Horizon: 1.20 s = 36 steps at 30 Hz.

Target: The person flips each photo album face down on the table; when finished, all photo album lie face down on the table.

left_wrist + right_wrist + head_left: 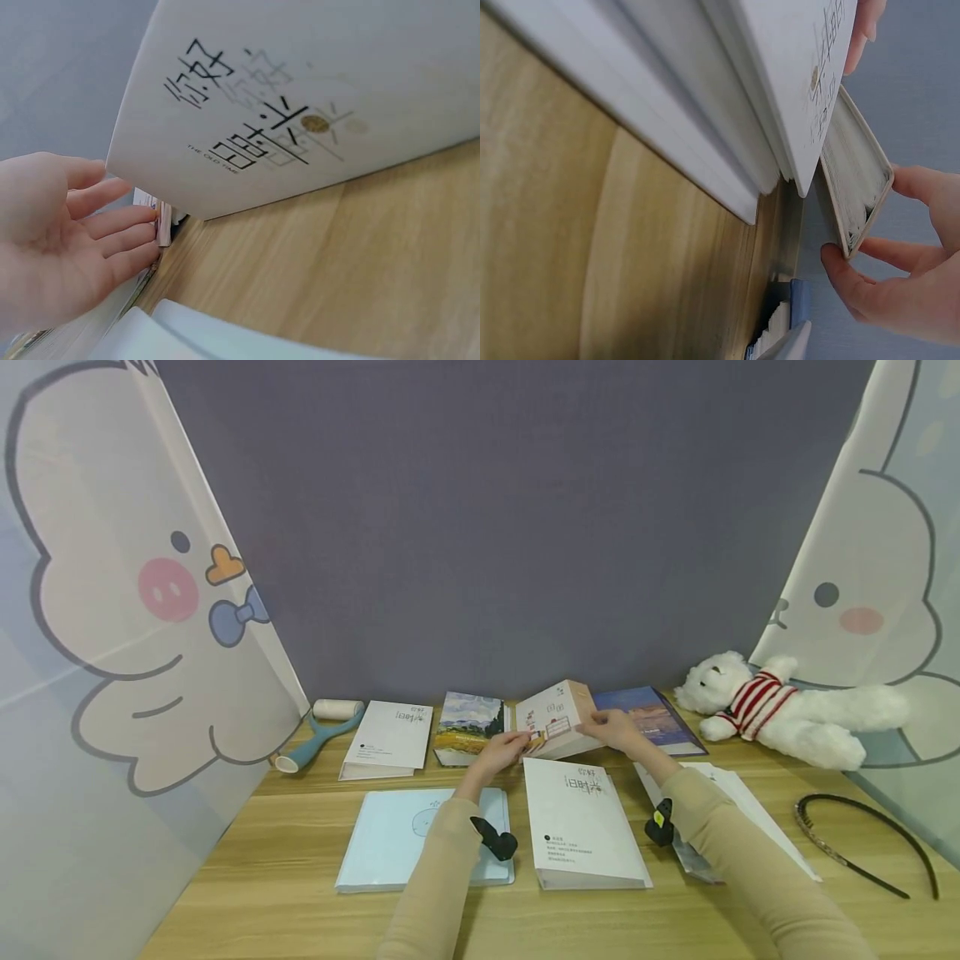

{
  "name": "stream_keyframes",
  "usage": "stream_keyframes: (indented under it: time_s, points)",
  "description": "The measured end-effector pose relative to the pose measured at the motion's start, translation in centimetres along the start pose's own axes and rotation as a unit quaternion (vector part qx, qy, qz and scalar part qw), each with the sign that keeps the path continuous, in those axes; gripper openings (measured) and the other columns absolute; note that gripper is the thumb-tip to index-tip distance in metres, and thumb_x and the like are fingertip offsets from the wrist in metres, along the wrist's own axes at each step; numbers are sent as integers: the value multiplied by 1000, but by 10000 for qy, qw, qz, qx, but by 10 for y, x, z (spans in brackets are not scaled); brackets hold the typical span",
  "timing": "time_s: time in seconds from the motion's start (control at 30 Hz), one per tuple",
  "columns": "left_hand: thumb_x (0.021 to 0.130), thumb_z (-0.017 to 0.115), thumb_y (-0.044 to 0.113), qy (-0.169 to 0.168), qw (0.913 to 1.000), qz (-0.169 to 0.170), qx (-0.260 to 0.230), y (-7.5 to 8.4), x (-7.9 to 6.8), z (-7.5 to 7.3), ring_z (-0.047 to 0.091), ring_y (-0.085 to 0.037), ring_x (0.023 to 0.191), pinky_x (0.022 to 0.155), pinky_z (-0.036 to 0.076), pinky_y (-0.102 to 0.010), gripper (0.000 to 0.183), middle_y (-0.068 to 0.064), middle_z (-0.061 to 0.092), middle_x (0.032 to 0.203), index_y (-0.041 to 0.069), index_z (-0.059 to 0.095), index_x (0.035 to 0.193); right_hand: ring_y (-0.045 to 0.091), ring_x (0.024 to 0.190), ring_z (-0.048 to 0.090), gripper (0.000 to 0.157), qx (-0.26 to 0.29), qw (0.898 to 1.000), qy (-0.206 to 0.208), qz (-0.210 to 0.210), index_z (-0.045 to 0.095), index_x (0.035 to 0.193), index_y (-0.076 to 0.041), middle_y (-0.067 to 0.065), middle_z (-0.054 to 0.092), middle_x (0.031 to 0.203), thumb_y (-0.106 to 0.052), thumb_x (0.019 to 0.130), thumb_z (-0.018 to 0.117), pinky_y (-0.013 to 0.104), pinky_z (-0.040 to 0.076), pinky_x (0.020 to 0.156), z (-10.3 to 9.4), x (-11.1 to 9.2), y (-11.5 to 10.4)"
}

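A thick book with a cream cover, small red drawings and a pale side stands tilted at the back middle. My left hand holds its lower left edge; in the left wrist view, the thumb and index tips of that hand pass behind a white album's corner, other fingers nearly straight. Right fingers and thumb pinch the opposite edge, the right hand showing at the corner of the book, whose page block faces the camera. The white album with black characters lies just in front.
A pale blue folder lies left of the white album. Another white album, a landscape-covered book and a purple-blue book line the back. White papers, a headband, a plush bear and a lint roller lie around.
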<state>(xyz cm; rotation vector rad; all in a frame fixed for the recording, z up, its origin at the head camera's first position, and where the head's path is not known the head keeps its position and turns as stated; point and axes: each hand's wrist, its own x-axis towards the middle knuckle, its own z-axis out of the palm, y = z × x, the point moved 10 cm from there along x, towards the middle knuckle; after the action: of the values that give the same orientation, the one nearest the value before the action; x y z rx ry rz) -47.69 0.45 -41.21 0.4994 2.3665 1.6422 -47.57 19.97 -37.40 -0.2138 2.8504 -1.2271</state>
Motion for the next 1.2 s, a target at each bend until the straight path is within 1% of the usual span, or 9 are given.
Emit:
stream_keyframes:
  time_s: [0.13, 0.2, 0.37, 0.67, 0.77, 0.9, 1.0, 1.1, 1.2]
  points:
    - [101, 42, 33, -63, 9997, -115, 208, -2, -1, 1, 40, -15, 63, 61, 36, -30, 43, -8, 52, 77, 6, 54, 132, 47, 125, 40, 66, 14, 9999, -101, -7, 35, 139, 12, 34, 38, 139, -32, 94, 56, 53, 42, 99, 2, 0, 1]
    - [101, 41, 35, -92, 9991, -167, 379, -3, -2, 1, 49, -17, 77, 70, 42, -32, 44, -11, 59, 98, 9, 52, 135, 48, 125, 40, 64, 18, 9999, -134, -45, 35, 138, 12, 34, 38, 138, -30, 95, 55, 54, 42, 98, 3, 0, 2]
    - [101, 40, 36, -124, 9982, -162, 562, -2, -4, 3, 53, -25, 115, 96, 45, -42, 45, -12, 50, 137, 10, 49, 137, 47, 123, 43, 60, 92, 9997, -168, -168, 36, 138, 11, 33, 39, 138, -27, 96, 54, 53, 44, 96, 4, -1, 3]
    - [101, 42, 34, -179, 9985, -174, 481, -3, -4, 6, 49, -27, 123, 101, 42, -44, 44, -12, 48, 140, 10, 49, 137, 44, 116, 50, 54, 32, 9997, -179, -161, 39, 138, 9, 33, 43, 135, -23, 97, 53, 49, 48, 92, 5, -2, 3]
    - [101, 42, 34, -265, 9982, -192, 507, -2, -6, 6, 51, -26, 118, 97, 44, -43, 45, -12, 51, 136, 9, 49, 137, 43, 115, 51, 53, -137, 9995, -275, -95, 38, 138, 9, 31, 45, 134, -22, 97, 51, 49, 48, 91, 6, -4, 2]
    - [101, 42, 36, -402, 9976, -229, 514, 2, -10, 8, 51, -24, 112, 94, 44, -43, 46, -12, 52, 133, 9, 48, 138, 36, 99, 55, 54, -408, 9977, -544, -20, 37, 138, 10, 30, 51, 126, -21, 97, 50, 41, 49, 77, 10, -8, 2]
    - [101, 40, 36, -499, 9970, -237, 540, 3, -12, 9, 47, -26, 124, 103, 40, -44, 46, -12, 48, 139, 10, 47, 139, 28, 74, 50, 53, -425, 9964, -726, -44, 37, 138, 12, 28, 60, 100, -19, 97, 51, 35, 41, 62, 15, -9, 1]
    - [101, 39, 35, -558, 9967, -228, 544, 3, -13, 10, 41, -30, 132, 107, 36, -46, 46, -12, 44, 143, 11, 46, 139, 20, 60, 45, 52, -364, 9962, -775, -170, 36, 137, 13, 18, 57, 74, -16, 97, 51, 32, 40, 58, 17, -9, -1]
    - [102, 39, 35, -568, 9967, -226, 530, 1, -13, 9, 40, -30, 133, 108, 36, -47, 45, -12, 44, 143, 11, 46, 140, 17, 55, 43, 53, -266, 9959, -823, -261, 32, 138, 14, 10, 52, 65, -13, 97, 50, 33, 40, 58, 19, -8, -2]
